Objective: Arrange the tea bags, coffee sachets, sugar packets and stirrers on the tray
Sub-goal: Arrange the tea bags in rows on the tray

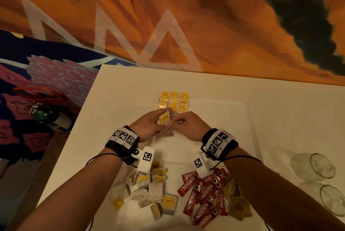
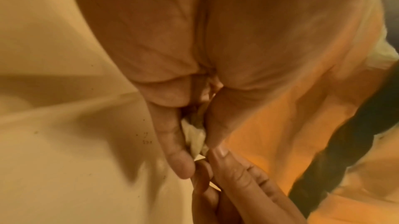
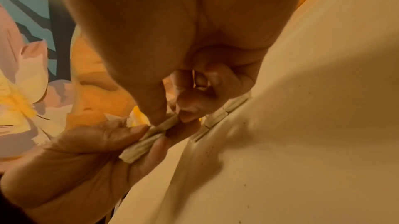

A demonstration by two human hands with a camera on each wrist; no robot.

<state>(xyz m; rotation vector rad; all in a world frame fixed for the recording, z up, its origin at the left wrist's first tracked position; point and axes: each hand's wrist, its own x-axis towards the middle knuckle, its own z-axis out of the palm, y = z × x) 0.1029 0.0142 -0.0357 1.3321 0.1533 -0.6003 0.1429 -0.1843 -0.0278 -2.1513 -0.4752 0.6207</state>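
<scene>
The left hand [image 1: 149, 125] holds a small stack of tea bags [image 1: 164, 119]. The right hand's [image 1: 183, 124] grip pinches the stack's top bag. Just beyond the grip, laid tea bags [image 1: 174, 102] sit in rows on the tray [image 1: 233, 118].

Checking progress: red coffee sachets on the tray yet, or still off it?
Still off. The red coffee sachets lie in a loose heap on the table, nearer than the tray; only yellow tea bags sit lined up at its far edge.
</scene>
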